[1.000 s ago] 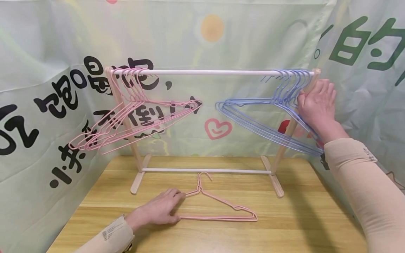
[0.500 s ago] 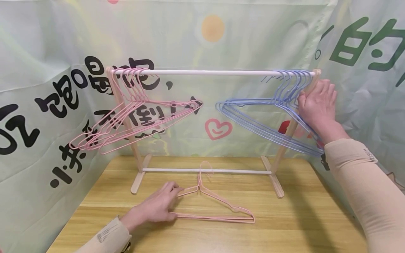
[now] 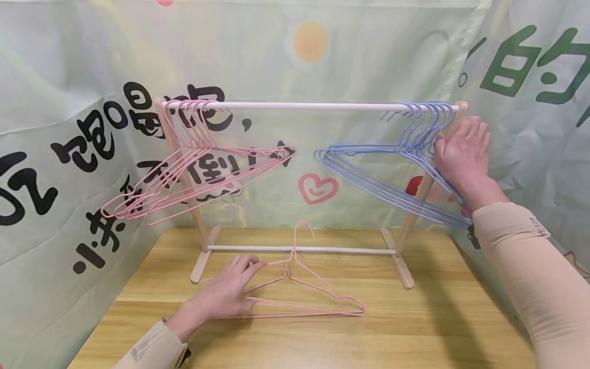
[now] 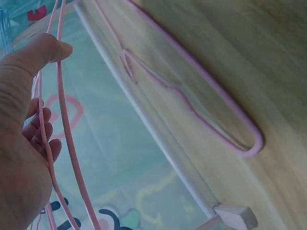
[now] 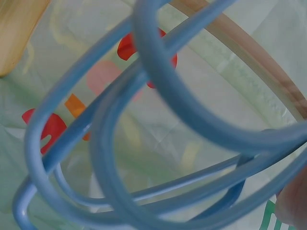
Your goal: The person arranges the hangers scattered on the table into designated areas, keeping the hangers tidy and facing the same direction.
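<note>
My left hand [image 3: 226,287] holds one side of a pink wire hanger [image 3: 295,241], its hook raised up past the rack's lower bar. In the left wrist view the thumb lies over the held hanger's wire [image 4: 67,127]. Below it, a second pink hanger [image 3: 313,283] lies on the wooden table and partly overlaps the first in the head view. My right hand [image 3: 463,151] grips the right wooden post [image 3: 409,228] of the rack near its top, thumb on the side of the hanging blue hangers [image 3: 369,148]. Their ends [image 5: 100,139] fill the right wrist view.
The rack's white top rail [image 3: 299,106] bears several pink hangers [image 3: 198,148] at its left end and the blue ones at its right. A white lower bar [image 3: 258,248] joins the wooden feet [image 3: 200,264]. Printed cloth [image 3: 262,61] stands behind and at the sides.
My left hand has moved up and slightly left, lifting one pink hanger so that its hook rises apart from the one beneath. My right hand and the hanging hangers stay put.
</note>
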The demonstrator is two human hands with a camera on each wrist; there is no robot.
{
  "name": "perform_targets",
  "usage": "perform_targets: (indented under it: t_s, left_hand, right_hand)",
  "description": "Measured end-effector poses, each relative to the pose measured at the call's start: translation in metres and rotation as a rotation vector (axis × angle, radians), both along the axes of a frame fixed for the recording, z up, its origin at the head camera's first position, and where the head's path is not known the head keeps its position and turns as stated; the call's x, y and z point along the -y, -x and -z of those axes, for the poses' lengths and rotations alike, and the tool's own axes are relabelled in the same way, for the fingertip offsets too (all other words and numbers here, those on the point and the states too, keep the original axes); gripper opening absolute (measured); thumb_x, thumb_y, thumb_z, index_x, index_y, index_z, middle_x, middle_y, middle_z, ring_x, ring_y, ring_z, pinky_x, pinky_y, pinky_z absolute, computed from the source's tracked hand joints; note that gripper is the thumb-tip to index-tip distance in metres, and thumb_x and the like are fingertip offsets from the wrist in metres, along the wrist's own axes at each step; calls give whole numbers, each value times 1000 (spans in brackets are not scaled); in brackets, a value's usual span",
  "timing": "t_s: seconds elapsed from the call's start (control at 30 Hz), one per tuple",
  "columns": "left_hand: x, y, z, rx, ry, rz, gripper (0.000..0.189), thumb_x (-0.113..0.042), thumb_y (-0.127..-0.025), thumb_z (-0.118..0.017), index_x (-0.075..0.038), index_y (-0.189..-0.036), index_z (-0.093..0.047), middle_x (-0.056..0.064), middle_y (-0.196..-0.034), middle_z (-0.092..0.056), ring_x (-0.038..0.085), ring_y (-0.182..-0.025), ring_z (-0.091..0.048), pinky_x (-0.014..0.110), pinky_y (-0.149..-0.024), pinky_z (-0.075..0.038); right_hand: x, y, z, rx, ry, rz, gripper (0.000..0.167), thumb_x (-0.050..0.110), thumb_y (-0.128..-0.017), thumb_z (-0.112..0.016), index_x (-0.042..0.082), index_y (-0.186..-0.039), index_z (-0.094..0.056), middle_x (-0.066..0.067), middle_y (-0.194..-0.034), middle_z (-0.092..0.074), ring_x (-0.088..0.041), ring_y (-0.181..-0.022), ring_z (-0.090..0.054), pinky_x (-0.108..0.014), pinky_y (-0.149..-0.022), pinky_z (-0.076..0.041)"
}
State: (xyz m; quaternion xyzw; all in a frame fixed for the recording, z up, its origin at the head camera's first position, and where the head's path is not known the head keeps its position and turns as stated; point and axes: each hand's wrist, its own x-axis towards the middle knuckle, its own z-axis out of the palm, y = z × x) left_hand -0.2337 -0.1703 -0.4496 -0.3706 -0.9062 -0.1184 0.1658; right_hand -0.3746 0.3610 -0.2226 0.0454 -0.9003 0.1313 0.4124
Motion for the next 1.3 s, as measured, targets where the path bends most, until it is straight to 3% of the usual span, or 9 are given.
perform_targets:
  t_s: [0.33, 0.7, 0.93, 1.03, 1.3]
  left_hand:
    - [5, -5, -12, -83, -47, -6, 88, -19, -68, -88, -11, -149, -52, 4, -135, -48, 18, -114, -47, 36, -88, -49]
    - [11, 1, -28, -264, -114, -10, 98, -23, -62, -97, -4, -146, -53, 15, -130, -52, 26, -104, -49, 38, -79, -46]
    - [17, 6, -44, -317, -173, -33, 96, -21, -62, -95, -4, -146, -53, 18, -129, -51, 31, -105, -49, 42, -76, -47]
    - [19, 9, -52, -334, -192, -36, 95, -20, -63, -95, -1, -146, -52, 19, -129, -50, 33, -105, -48, 45, -81, -45]
    - [25, 16, -73, -468, -276, -52, 96, -14, -59, -96, 2, -144, -53, 26, -125, -51, 40, -101, -48, 47, -81, -41]
  right_hand:
    - [0, 0, -1, 34, 18, 11, 48, 29, -101, -36, -16, -119, -34, -33, -117, -30, -52, -105, -27, -63, -93, -24]
    - [0, 0, 1, 12, 12, -2, 49, 28, -101, -38, -16, -122, -33, -34, -119, -31, -52, -107, -28, -63, -93, -25]
    - [0, 0, 0, 8, 17, -6, 48, 28, -101, -39, -15, -121, -34, -34, -119, -31, -52, -107, -28, -63, -94, -25]
    - [0, 0, 0, 13, 17, -4, 48, 28, -101, -38, -16, -121, -34, -34, -119, -31, -52, -107, -28, -63, -93, -24]
    - [0, 0, -1, 19, 6, 2, 51, 30, -102, -37, -17, -121, -34, -35, -119, -31, -52, -107, -28, -64, -93, -25]
